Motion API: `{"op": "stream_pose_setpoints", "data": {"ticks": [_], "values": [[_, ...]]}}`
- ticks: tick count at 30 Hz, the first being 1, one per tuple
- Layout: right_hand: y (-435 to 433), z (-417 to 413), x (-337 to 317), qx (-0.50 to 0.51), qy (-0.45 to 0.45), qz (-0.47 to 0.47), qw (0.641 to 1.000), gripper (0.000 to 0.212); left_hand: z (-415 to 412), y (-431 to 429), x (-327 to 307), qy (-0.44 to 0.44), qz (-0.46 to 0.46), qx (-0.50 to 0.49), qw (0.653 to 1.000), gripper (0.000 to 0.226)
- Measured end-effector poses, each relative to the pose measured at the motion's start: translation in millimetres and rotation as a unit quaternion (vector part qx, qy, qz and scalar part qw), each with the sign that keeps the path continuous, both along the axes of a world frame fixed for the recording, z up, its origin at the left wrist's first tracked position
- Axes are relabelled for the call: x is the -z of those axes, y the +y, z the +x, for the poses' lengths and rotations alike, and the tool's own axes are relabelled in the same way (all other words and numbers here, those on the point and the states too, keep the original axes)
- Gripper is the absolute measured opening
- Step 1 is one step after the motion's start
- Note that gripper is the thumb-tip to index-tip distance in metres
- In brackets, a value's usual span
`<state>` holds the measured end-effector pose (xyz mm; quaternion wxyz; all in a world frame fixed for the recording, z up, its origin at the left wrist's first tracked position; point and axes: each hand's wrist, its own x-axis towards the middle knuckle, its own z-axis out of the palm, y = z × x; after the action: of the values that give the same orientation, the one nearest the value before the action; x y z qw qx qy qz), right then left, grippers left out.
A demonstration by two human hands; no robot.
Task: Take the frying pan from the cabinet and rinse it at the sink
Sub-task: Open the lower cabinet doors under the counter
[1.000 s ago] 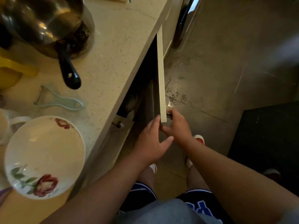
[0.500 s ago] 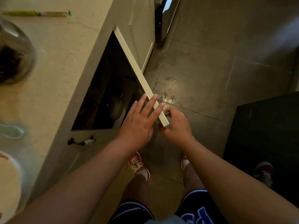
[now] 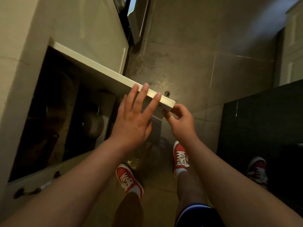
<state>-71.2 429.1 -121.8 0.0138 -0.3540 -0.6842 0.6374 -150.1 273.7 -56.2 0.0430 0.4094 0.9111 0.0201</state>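
Note:
A cream cabinet door (image 3: 105,69) stands swung open below the counter, its top edge running toward me. My left hand (image 3: 134,118) lies flat with spread fingers against the door's top edge near its free corner. My right hand (image 3: 180,122) pinches that corner from the outer side, close to the metal handle (image 3: 167,93). The dark cabinet interior (image 3: 54,112) shows dim metal cookware, among it a rounded steel pot or lid (image 3: 92,125). I cannot pick out a frying pan in there.
A drawer front with a dark bar handle (image 3: 32,190) sits lower left. My red sneakers (image 3: 129,179) stand on the grey tiled floor (image 3: 188,63). A black cabinet (image 3: 262,128) stands at right, with another shoe (image 3: 257,169) beside it.
The door has swung further open. My left hand moved up onto the door's top edge, fingers spread. The view tilted down, so the countertop has left the frame.

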Motion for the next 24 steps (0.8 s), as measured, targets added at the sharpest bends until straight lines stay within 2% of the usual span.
{"op": "stream_pose_setpoints", "data": {"ticks": [6, 16, 24], "values": [[41.0, -40.2, 11.9, 0.02, 0.025, 0.024, 0.999, 0.021, -27.9, 34.4, 5.3, 0.016, 0.013, -0.005, 1.0, 0.102], [80.2, -105.3, 25.3, 0.044, 0.064, 0.062, 0.995, 0.012, -67.7, 82.5, 11.1, 0.048, 0.024, -0.053, 0.997, 0.105], [95.3, -130.7, 31.0, 0.024, 0.091, 0.072, 0.993, 0.014, -78.9, 102.7, 12.5, 0.038, 0.033, -0.092, 0.994, 0.104]]}}
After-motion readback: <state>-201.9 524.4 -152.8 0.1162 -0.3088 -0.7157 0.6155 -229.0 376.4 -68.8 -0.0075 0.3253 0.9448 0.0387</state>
